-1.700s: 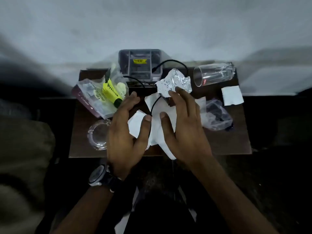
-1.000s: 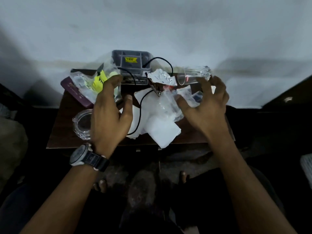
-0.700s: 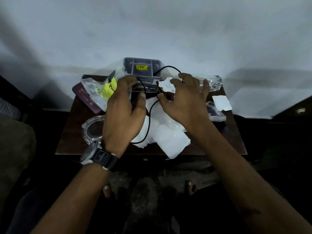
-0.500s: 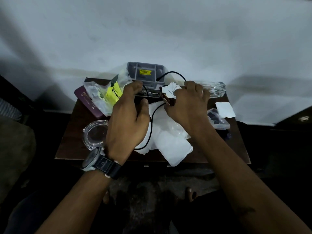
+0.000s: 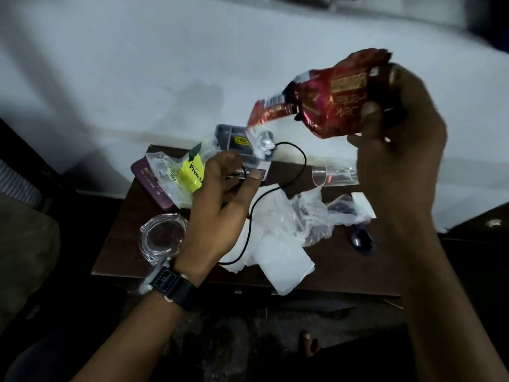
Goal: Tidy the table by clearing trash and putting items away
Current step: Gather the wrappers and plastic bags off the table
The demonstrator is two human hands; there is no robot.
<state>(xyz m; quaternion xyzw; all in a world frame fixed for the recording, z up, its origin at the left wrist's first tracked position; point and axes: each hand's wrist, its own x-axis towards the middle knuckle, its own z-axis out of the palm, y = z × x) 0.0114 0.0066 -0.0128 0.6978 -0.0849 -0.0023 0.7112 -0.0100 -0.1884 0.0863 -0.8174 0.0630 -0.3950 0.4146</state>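
1. Head camera is showing the right hand [image 5: 396,139] gripping a crumpled red foil snack wrapper [image 5: 330,103], fingers curling round it, well above the dark brown wooden table [image 5: 126,216].
2. Left hand [image 5: 220,205] is hovering half-open over a thin black cable [image 5: 300,164], fingers relaxed, grasping nothing.

White wall [image 5: 115,67] — faintly stained, dark floor [image 5: 242,326]

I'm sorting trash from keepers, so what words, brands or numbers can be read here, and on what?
"Premia", cut off: yellow packet.
"500 g": white label beside it.
Red wrapper: gold lettering upside down and blurred, unreadable.
Yellow sticker on the grey tray: too small to read.
Print on the purple pouch: blurred.
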